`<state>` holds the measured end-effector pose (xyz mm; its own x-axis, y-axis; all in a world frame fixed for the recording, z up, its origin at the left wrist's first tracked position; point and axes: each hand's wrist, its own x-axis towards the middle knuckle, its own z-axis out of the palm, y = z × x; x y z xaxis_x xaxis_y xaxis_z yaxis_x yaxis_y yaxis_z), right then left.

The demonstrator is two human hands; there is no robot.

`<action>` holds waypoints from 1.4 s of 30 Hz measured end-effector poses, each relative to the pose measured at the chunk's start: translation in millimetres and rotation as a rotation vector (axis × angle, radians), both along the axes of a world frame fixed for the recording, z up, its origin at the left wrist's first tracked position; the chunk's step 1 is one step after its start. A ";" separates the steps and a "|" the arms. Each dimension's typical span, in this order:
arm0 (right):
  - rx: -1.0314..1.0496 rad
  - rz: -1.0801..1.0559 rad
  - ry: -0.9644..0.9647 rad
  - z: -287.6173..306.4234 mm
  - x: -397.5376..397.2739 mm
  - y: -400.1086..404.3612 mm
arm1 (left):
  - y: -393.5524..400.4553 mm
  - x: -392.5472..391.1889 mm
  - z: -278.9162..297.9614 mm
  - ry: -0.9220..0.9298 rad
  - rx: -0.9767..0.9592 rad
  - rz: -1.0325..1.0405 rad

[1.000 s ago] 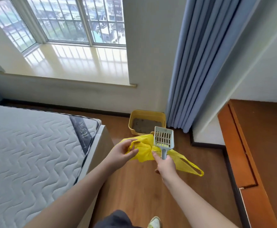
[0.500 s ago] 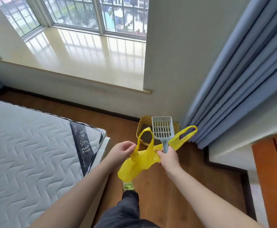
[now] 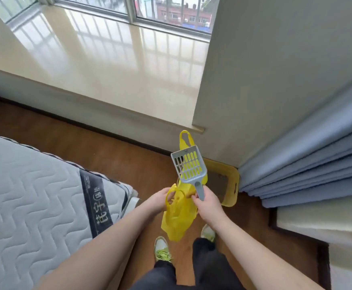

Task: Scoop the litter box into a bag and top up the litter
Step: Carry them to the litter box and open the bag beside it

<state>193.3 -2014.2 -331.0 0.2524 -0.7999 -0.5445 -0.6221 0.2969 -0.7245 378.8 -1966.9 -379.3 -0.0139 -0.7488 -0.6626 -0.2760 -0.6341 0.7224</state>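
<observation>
Litter box nearer (floor open)

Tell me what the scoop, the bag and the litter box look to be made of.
Scoop: rigid grey plastic, matte, with moulded slots.
Bag: thin yellow plastic film, judging by its creases and slight translucency.
Litter box: yellow plastic, likely, with a smooth moulded rim.
</observation>
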 end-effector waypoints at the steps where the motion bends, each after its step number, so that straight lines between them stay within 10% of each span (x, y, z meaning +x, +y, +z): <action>1: 0.016 0.015 -0.011 -6.9 2.1 -12.5 | -10.4 0.1 -12.3 0.002 0.000 0.009; 11: 0.098 0.135 0.001 -119.1 21.5 -130.7 | -101.7 8.3 -106.1 -0.322 -0.023 0.420; 23: -0.187 0.276 0.319 -348.8 59.7 -213.8 | -132.2 103.2 -341.3 -0.855 0.069 0.014; 32: -0.266 0.444 0.220 -486.7 125.2 -224.7 | -187.6 111.1 -465.8 -0.848 -0.004 0.329; 42: -0.444 0.684 0.328 -614.9 178.1 -259.7 | -212.1 127.9 -594.7 -0.844 -0.098 0.177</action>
<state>371.5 -2273.9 -945.9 0.6392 -0.6854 -0.3488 -0.7578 -0.4839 -0.4377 506.7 -2179.0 -974.0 0.5752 -0.7480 -0.3311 -0.6475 -0.6637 0.3745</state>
